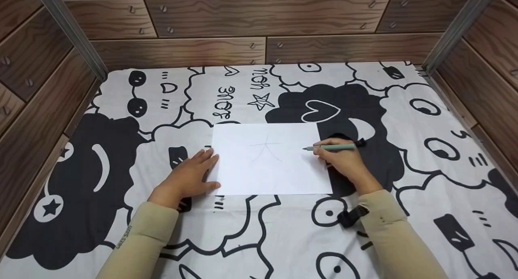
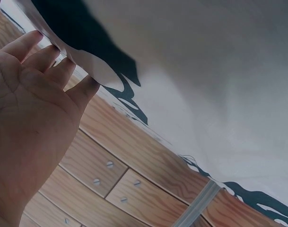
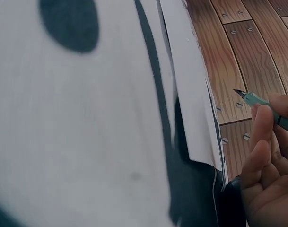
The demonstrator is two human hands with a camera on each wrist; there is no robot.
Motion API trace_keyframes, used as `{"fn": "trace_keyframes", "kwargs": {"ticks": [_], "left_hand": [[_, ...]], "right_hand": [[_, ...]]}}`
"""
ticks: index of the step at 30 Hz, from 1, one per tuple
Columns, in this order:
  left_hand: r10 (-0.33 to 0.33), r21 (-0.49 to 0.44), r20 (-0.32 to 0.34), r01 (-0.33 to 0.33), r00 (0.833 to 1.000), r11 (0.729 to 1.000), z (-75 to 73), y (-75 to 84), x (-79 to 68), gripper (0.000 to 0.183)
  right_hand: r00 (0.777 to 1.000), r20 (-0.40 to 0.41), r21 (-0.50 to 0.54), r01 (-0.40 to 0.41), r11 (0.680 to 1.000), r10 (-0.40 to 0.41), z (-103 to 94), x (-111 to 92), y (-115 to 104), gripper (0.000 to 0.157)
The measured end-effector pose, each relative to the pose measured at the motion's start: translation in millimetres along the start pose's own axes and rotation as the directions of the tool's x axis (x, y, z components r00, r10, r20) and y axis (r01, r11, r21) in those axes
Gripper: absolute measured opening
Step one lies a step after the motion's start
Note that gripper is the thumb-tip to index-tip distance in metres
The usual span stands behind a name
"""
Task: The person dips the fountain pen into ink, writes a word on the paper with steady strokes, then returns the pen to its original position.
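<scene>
A white sheet of paper (image 1: 234, 174) lies flat between the hands, with thin strokes (image 1: 266, 147) forming a character like 大 on it. At its left edge, the left hand (image 1: 188, 180) rests with fingers extended, fingertips and thumb tip on the margin. In the left wrist view its palm (image 2: 35, 109) shows, fingers spread slightly. The right hand (image 1: 342, 155) pinches a green pen (image 1: 334, 147) between thumb and fingers over the paper's right side. The pen's dark pointed tip (image 3: 239, 92) shows in the right wrist view, aimed left and raised off the paper.
A white cloth (image 1: 226, 222) with black cartoon prints covers the table. Wood-plank-patterned panels (image 1: 210, 16) stand behind and at both sides, with metal posts (image 1: 73, 32) at the corners. A black strap (image 1: 352, 216) sits by the right sleeve.
</scene>
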State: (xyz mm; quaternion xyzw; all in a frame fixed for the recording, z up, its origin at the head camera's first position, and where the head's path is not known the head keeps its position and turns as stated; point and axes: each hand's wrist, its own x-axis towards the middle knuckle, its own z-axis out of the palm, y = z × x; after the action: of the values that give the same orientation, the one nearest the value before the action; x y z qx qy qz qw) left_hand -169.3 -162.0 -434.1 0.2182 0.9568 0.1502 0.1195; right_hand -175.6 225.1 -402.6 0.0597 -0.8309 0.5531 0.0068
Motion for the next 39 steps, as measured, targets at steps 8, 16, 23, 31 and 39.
{"fn": "trace_keyframes", "kwargs": {"ticks": [8, 16, 23, 31, 39], "left_hand": [[-0.006, 0.002, -0.002, 0.006, 1.000, 1.000, -1.2, 0.4, 0.0, 0.077], [-0.008, -0.001, -0.006, 0.008, 1.000, 1.000, -1.6, 0.2, -1.1, 0.078], [-0.002, -0.011, -0.008, 0.002, 1.000, 1.000, -1.3, 0.3, -0.5, 0.077], [-0.011, 0.001, -0.003, 0.011, 1.000, 1.000, -0.1, 1.3, -0.4, 0.077], [-0.024, 0.009, 0.006, 0.024, 1.000, 1.000, -0.5, 0.6, 0.2, 0.078]], "right_hand": [[1.000, -0.020, 0.062, 0.020, 0.998, -0.019, -10.2, 1, 9, 0.022], [0.995, -0.071, 0.041, 0.071, 0.997, -0.068, -20.7, 0, 15, 0.022], [0.990, -0.122, 0.071, 0.081, 0.994, -0.072, -33.7, 4, 33, 0.029], [0.984, -0.158, 0.025, 0.087, 0.996, -0.082, -51.0, 6, 51, 0.028], [0.982, -0.184, 0.046, 0.048, 0.998, -0.039, -67.6, -7, 42, 0.034]]}}
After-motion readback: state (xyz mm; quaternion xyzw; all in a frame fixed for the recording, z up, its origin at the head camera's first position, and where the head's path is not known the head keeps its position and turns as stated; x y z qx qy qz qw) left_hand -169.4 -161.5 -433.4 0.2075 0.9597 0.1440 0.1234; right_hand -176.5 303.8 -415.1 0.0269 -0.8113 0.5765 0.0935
